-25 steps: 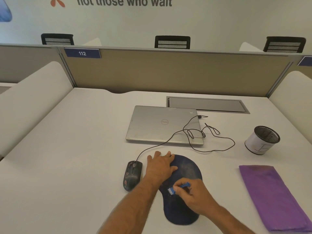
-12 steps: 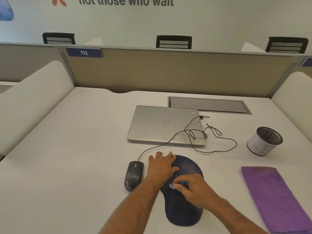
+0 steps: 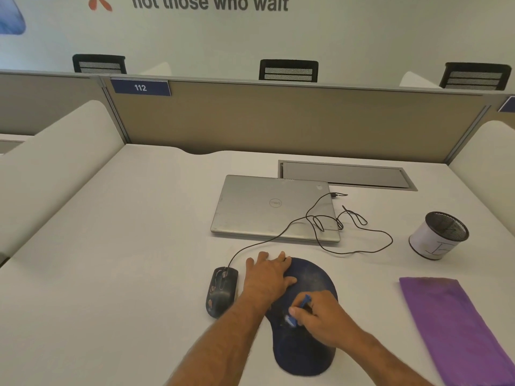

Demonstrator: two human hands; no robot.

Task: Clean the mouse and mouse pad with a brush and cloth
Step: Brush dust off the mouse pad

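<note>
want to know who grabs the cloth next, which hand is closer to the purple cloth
Right. The right hand grips the brush on the mouse pad, nearer the purple cloth. The left hand lies farther away, beside the mouse.

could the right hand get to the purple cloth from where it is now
Probably yes. The right hand grips the brush over the mouse pad, and only bare desk lies between it and the cloth; it would need to drop the brush first.

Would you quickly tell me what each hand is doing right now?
Left hand: open, fingers flat, pressing on the mouse pad.
Right hand: closed around the blue brush.
</note>
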